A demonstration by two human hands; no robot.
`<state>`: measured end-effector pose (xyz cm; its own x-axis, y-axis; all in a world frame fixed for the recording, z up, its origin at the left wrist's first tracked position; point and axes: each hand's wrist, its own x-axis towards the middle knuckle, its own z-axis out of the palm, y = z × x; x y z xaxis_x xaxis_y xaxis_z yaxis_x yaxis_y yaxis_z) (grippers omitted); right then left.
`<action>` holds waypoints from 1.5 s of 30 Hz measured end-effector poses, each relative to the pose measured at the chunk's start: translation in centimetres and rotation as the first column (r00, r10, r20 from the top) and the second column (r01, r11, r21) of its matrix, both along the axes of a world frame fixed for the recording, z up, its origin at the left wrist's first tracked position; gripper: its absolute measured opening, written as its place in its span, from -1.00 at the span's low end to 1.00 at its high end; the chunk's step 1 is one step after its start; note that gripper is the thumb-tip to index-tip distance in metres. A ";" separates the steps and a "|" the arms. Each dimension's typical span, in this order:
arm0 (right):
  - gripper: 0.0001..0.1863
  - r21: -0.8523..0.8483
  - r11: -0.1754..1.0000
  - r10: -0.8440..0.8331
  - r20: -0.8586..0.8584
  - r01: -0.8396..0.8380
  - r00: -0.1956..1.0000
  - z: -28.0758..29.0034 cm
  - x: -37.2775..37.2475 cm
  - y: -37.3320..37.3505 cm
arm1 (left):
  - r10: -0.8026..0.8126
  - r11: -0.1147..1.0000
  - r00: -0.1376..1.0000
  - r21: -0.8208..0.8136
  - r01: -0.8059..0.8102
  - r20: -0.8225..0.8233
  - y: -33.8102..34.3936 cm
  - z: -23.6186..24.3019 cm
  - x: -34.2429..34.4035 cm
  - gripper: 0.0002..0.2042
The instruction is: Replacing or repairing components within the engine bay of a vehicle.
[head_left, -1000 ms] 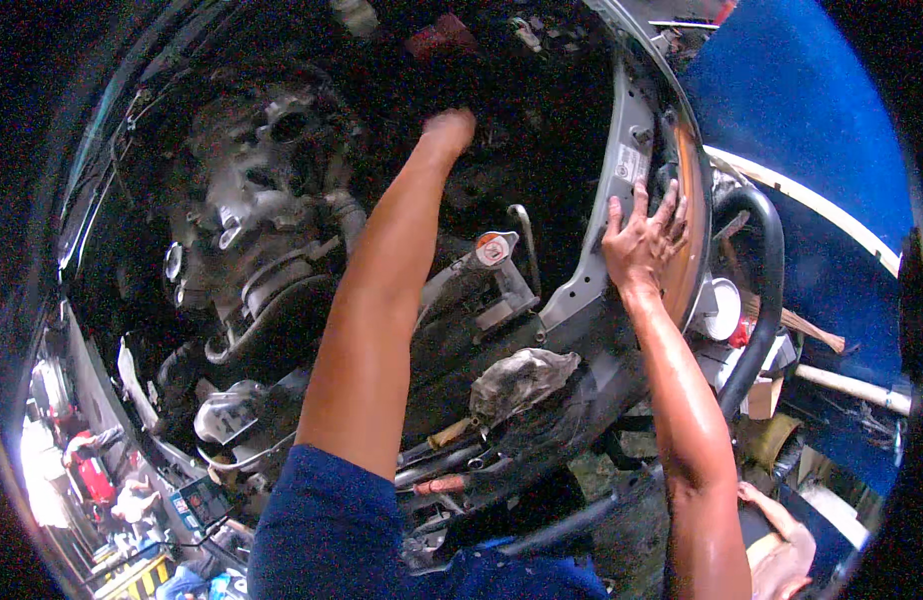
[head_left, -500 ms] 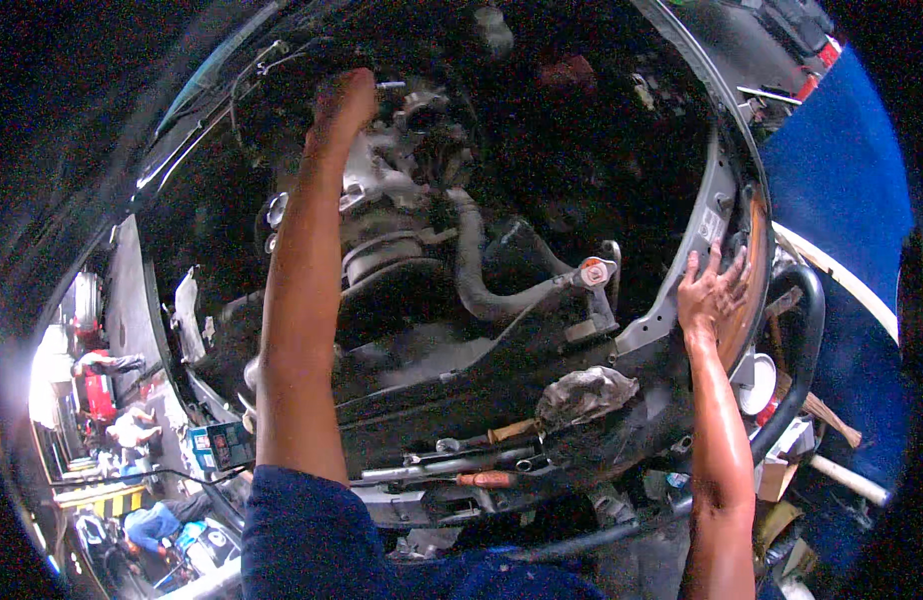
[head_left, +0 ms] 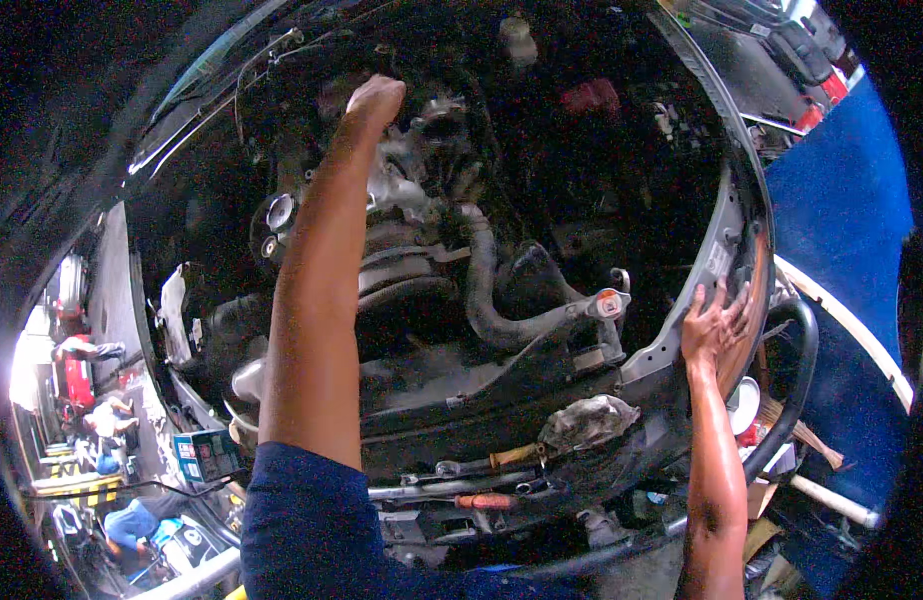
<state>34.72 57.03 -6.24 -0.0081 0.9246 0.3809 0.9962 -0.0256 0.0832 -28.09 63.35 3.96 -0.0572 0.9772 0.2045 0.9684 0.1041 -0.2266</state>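
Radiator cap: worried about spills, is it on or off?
On: the cap sits in place beside the grey hose; tightness unclear.

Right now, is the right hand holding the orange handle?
No, the right hand is on the car's edge, away from the orange handle.

Likely vehicle workshop: exposed engine [head_left: 402, 190], loose hand tools [head_left: 485, 502].

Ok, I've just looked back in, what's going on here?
A person's left hand reaches in over the engine, fingers curled; whether it holds anything can't be told. The right hand rests spread at the grey side panel. Nearer the person lie a crumpled grey bundle and an orange handle, neither in the hands.
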 end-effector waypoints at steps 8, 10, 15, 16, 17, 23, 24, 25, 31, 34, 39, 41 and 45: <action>-0.43 0.003 1.000 -0.013 0.026 0.013 1.000 -0.3 0.3 0.1 | -0.149 0.989 0.989 0.024 0.149 -0.009 0.7 -0.7 -0.4 -0.88; -0.43 0.003 1.000 -0.013 0.029 0.013 1.000 -0.3 0.2 0.1 | -0.067 0.997 0.996 -0.044 0.064 -0.067 0.5 0.1 0.4 -0.86; -0.43 0.000 1.000 -0.014 0.015 0.014 1.000 0.0 0.1 0.0 | 0.146 0.942 0.983 -0.287 -0.174 -0.116 0.7 0.9 0.6 -0.79; -0.43 -0.011 1.000 -0.016 0.017 0.016 1.000 0.1 0.0 0.0 | 0.176 0.945 0.980 -0.264 -0.196 -0.098 1.0 0.6 0.1 -0.79; -0.43 -0.020 1.000 -0.020 0.019 0.020 1.000 0.2 0.0 -0.1 | 0.185 0.948 0.981 -0.252 -0.195 -0.065 1.4 0.1 -0.4 -0.80; -0.45 -0.023 1.000 -0.020 -0.006 0.020 1.000 0.5 -0.4 -0.2 | -0.038 0.980 0.973 0.196 -0.008 0.227 2.4 -1.3 -2.6 -0.77; -0.45 -0.009 1.000 -0.004 -0.017 0.004 1.000 0.6 -0.4 -0.2 | -0.076 0.961 0.978 0.274 0.019 0.197 2.2 -1.0 -2.4 -0.77; -0.45 -0.007 1.000 -0.001 -0.016 0.000 1.000 0.6 -0.4 -0.2 | 0.007 0.999 0.994 0.039 -0.011 0.109 1.9 -0.5 -2.2 -0.77; -0.46 -0.002 1.000 -0.013 -0.004 0.013 1.000 0.7 -0.4 -0.2 | 0.085 0.995 0.996 -0.044 -0.086 -0.012 0.8 1.7 -0.4 -0.77; -0.49 0.047 0.999 0.016 -0.001 -0.016 1.000 0.7 -0.4 -0.3 | -0.011 0.996 0.996 -0.092 0.002 -0.091 1.5 1.7 -0.5 -0.75; -0.47 0.022 1.000 0.003 -0.036 -0.002 0.999 0.5 -0.2 -0.2 | 0.186 0.968 0.983 -0.168 -0.185 -0.007 2.1 0.9 -1.0 -0.72; -0.45 0.000 1.000 -0.010 -0.048 0.010 0.999 0.5 -0.2 -0.1 | 0.223 0.941 0.717 0.045 -0.334 0.660 1.8 0.6 -0.9 -0.74; -0.45 0.016 1.000 -0.008 -0.048 0.009 0.999 0.5 -0.3 -0.1 | 0.120 0.991 0.992 -0.053 -0.122 -0.041 0.9 1.0 -1.1 -0.69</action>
